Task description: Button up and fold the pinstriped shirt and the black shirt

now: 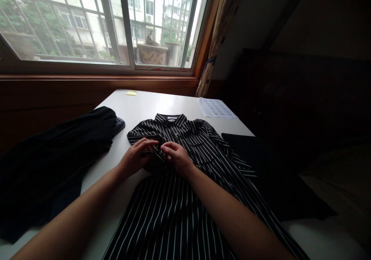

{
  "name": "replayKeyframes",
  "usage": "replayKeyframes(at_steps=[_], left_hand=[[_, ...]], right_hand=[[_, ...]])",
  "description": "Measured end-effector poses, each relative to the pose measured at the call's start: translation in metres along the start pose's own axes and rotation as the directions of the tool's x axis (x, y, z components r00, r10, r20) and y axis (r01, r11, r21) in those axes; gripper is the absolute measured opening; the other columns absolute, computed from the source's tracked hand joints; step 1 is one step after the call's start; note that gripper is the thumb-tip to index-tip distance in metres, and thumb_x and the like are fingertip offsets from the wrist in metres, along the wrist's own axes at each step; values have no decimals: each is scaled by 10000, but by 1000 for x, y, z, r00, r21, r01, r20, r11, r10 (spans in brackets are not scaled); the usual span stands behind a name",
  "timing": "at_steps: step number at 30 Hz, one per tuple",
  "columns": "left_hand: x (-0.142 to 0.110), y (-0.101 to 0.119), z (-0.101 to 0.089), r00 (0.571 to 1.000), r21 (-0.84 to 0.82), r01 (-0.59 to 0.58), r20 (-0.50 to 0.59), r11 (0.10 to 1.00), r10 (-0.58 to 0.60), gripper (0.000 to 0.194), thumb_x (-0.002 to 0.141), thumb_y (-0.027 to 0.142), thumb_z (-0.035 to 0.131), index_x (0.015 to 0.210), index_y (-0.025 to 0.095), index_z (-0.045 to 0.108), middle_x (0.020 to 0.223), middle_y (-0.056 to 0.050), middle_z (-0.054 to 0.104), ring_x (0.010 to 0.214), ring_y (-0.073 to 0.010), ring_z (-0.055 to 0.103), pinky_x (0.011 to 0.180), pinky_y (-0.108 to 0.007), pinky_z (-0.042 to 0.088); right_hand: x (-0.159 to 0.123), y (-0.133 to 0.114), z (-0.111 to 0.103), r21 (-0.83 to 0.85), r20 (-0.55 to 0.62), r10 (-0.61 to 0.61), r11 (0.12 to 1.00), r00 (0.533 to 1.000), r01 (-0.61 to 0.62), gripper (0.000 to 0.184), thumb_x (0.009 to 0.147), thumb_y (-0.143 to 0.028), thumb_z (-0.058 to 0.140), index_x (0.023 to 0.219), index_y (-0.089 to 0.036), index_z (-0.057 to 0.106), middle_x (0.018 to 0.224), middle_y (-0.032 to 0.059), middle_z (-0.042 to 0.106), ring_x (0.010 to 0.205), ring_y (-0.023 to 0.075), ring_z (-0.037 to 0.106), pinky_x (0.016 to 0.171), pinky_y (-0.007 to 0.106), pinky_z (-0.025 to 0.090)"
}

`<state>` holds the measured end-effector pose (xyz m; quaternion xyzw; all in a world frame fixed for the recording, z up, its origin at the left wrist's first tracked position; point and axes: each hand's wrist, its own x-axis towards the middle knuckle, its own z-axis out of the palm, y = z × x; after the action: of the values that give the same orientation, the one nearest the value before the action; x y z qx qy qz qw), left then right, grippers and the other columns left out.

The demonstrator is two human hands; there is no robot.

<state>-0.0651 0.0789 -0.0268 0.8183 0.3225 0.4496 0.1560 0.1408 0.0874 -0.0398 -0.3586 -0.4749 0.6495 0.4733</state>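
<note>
A black shirt (162, 209) with thin white stripes lies front up on the white table, its collar (171, 118) toward the window. My left hand (139, 155) rests over the shirt's left-side sleeve, which is bent in across the chest. Its fingers stretch out over the cloth, with the thumb lower and apart. Close beside it, my right hand (177, 158) has thumb and forefinger pinched at the sleeve cloth near the shirt's middle. Exactly what the fingertips hold is hard to see. The other sleeve (240, 165) lies out to the right.
Dark folded clothes (66, 144) are heaped at the table's left. Another dark cloth (278, 182) lies at the right edge. Printed sheets (217, 108) and a yellow note (131, 93) lie on the far part of the white table (156, 102), below a barred window.
</note>
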Motion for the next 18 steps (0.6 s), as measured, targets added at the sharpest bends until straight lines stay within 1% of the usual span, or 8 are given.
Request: replayKeyframes(at_steps=[3, 5, 8, 10, 12, 14, 17, 18], left_hand=[[0, 0, -3, 999, 43, -10, -32, 999, 12, 359, 878, 81, 584, 1188, 250, 651, 993, -34, 622, 872, -161, 622, 768, -280, 527], [0, 1, -5, 998, 67, -16, -62, 998, 20, 288, 888, 97, 586, 1118, 243, 677, 985, -38, 629, 877, -166, 624, 771, -284, 524], [1, 1, -6, 992, 101, 8, -126, 995, 5, 214, 887, 131, 614, 1057, 242, 681, 973, -38, 630, 875, -172, 626, 761, -292, 528], [2, 1, -7, 983, 129, 38, -181, 991, -14, 153, 875, 168, 649, 1004, 243, 682, 984, -43, 623, 900, -186, 626, 762, -304, 537], [3, 2, -7, 976, 155, 57, -217, 986, -22, 94, 865, 203, 677, 951, 240, 680, 1000, -50, 617, 937, -203, 626, 786, -326, 543], [3, 2, -7, 978, 167, 47, -208, 985, -12, 56, 873, 226, 683, 927, 236, 670, 997, -52, 627, 939, -205, 630, 810, -341, 541], [2, 0, -6, 988, 167, 27, -157, 986, -1, 33, 894, 241, 673, 903, 228, 645, 961, -47, 666, 902, -198, 639, 818, -342, 531], [1, 0, -6, 988, 169, 33, -156, 985, -6, 40, 895, 244, 672, 898, 226, 636, 942, -43, 676, 888, -197, 643, 813, -338, 529]], right_hand=[[-3, -1, 0, -59, 9, -60, 996, 998, 60, 270, 753, -422, 791, 886, -202, 705, 715, -41, 579, 556, 76, 425, 519, 219, 326], [-6, -3, 1, -152, 21, -140, 978, 990, 141, 247, 799, -425, 754, 912, -214, 695, 748, -31, 582, 617, 100, 465, 572, 231, 376], [-11, -7, 3, -338, 51, -293, 894, 955, 292, 246, 829, -415, 725, 994, -238, 680, 872, -9, 583, 687, 121, 478, 652, 258, 432], [-14, -8, 5, -430, 83, -375, 822, 923, 373, 312, 809, -396, 743, 1076, -255, 663, 1026, 16, 564, 731, 129, 488, 684, 275, 461], [-14, -8, 6, -479, 106, -428, 769, 898, 423, 404, 784, -378, 768, 1151, -270, 637, 1152, 40, 524, 786, 142, 510, 710, 291, 484], [-14, -6, 7, -508, 116, -460, 734, 880, 450, 436, 777, -350, 778, 1177, -271, 621, 1201, 53, 499, 816, 150, 526, 722, 302, 497], [-14, -5, 7, -521, 130, -487, 708, 864, 477, 389, 798, -299, 760, 1159, -264, 619, 1196, 57, 504, 828, 153, 549, 706, 300, 503], [-14, -5, 8, -515, 136, -492, 706, 860, 486, 375, 811, -290, 747, 1162, -266, 615, 1201, 57, 506, 843, 155, 561, 708, 300, 507]])
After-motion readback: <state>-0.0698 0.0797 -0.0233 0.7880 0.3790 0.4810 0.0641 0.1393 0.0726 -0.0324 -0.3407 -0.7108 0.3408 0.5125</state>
